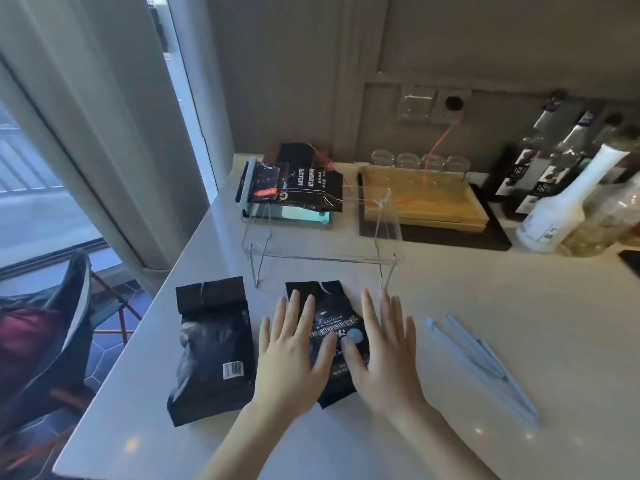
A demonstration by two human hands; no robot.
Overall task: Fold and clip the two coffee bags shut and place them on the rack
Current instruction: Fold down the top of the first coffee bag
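Two black coffee bags lie flat on the white counter near its front. The left bag (212,351) shows a barcode and has its top unfolded. Beside it lies the right bag (329,306) with white lettering and a pale round sticker. My left hand (294,355) and my right hand (384,351) rest flat on that bag, fingers spread, holding nothing. Two pale blue sealing clips (485,362) lie on the counter to the right of my hands. The clear acrylic rack (322,233) stands just behind the bags.
More coffee bags (294,185) are stacked behind the rack. A wooden tray (422,199) on a black mat, glass jars and several bottles (554,188) stand at the back right. The counter's left edge (145,313) drops toward a chair and window.
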